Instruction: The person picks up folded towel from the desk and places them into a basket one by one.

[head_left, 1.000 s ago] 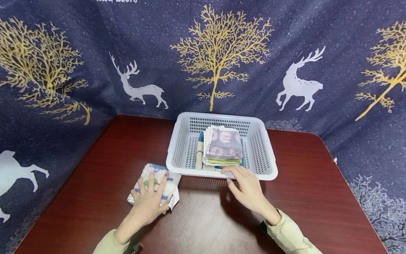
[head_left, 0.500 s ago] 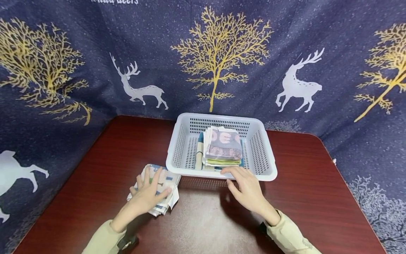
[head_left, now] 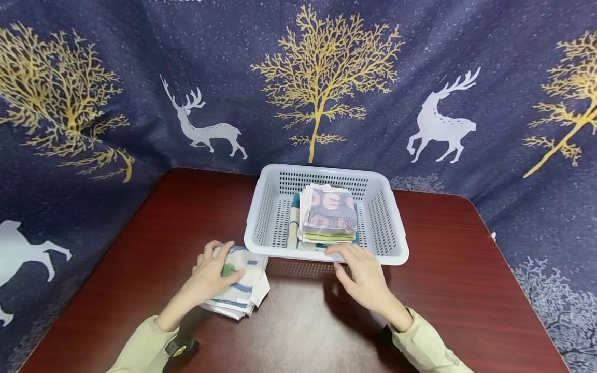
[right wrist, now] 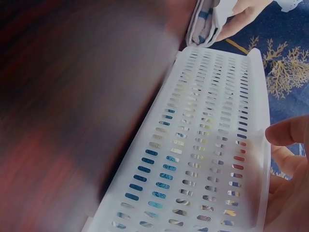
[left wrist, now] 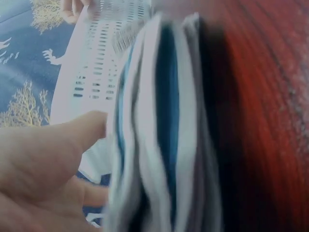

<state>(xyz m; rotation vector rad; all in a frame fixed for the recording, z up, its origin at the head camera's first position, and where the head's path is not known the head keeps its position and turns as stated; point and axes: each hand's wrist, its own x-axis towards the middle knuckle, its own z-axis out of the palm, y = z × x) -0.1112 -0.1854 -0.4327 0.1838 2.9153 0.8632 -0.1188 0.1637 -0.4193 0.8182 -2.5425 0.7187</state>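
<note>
My left hand (head_left: pixel 212 274) grips a thick folded towel (head_left: pixel 244 280), white with blue and green patches, at the basket's front left corner. The thumb lies on its top and the other fingers bend past its left edge. In the blurred left wrist view, the towel's stacked layers (left wrist: pixel 164 125) face the camera. On the near rim of a white plastic basket (head_left: pixel 396 228) is my right hand (head_left: pixel 366 277). In the right wrist view its thumb (right wrist: pixel 285 134) touches the rim's outside, with curled fingers behind the rim. Folded towels (head_left: pixel 328 212) are stacked inside the basket.
The basket stands toward the back of a reddish-brown wooden table (head_left: pixel 443 290). Behind it hangs a dark blue cloth (head_left: pixel 364 31) printed with white deer and golden trees. The same cloth covers both sides.
My left fingers, spread flat on the towel before, have bent round its left edge. The towel has shifted slightly right and nearer. My right hand and the basket keep their place.
</note>
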